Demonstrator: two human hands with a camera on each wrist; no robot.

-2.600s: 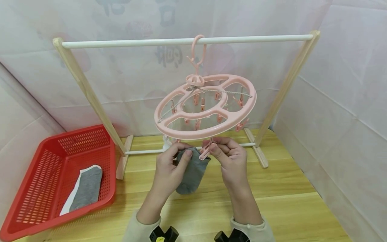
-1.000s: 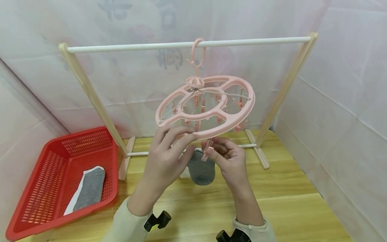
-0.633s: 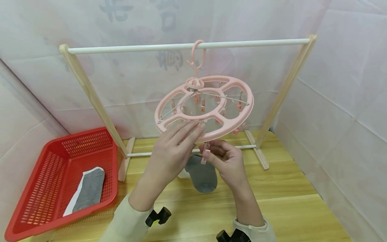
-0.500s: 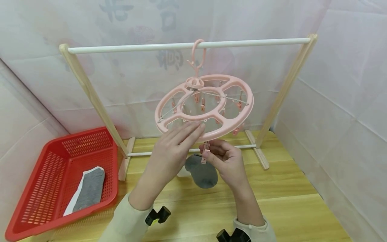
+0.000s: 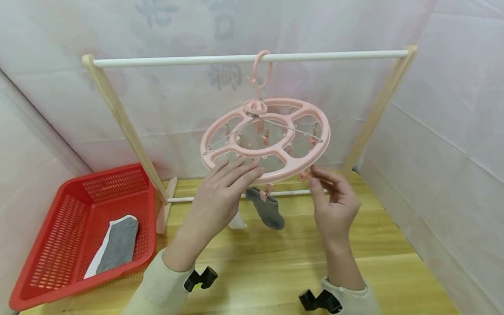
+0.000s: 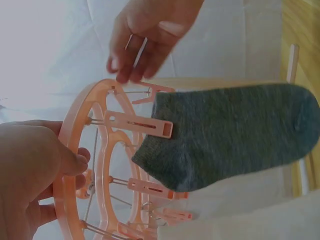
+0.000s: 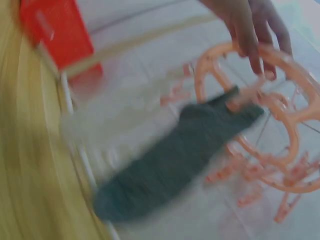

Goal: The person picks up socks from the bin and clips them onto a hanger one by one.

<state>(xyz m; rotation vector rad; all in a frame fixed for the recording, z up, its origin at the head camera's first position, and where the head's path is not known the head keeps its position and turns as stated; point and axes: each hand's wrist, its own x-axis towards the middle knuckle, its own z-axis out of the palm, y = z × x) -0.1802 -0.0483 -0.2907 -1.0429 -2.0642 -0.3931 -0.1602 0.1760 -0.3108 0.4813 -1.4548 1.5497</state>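
A round pink clip hanger point(image 5: 293, 164) hangs by its hook from the white rod. My left hand point(image 5: 216, 194) holds its front rim, fingers over the top and thumb beneath, as the left wrist view also shows. Below that rim a grey ankle sock point(image 5: 268, 212) dangles by its cuff from one pink clip point(image 6: 140, 125). Part of a white sock point(image 5: 237, 222) shows behind my left hand. To the right of the grey sock, my right hand point(image 5: 336, 203) is beside another clip point(image 5: 304, 175), fingers loosely bent and nothing between them.
A red plastic basket point(image 5: 67, 284) stands on the left of the wooden table point(image 5: 275, 271), with a grey sock point(image 5: 120, 245) over something white inside. The drying rack has wooden legs point(image 5: 122, 122), a white top rod point(image 5: 173, 61) and a lower rod point(image 5: 295, 192).
My right hand has let go of the clip and moved right; the grey sock now hangs from that clip. Earlier, my left hand left the sock for the hanger's rim.
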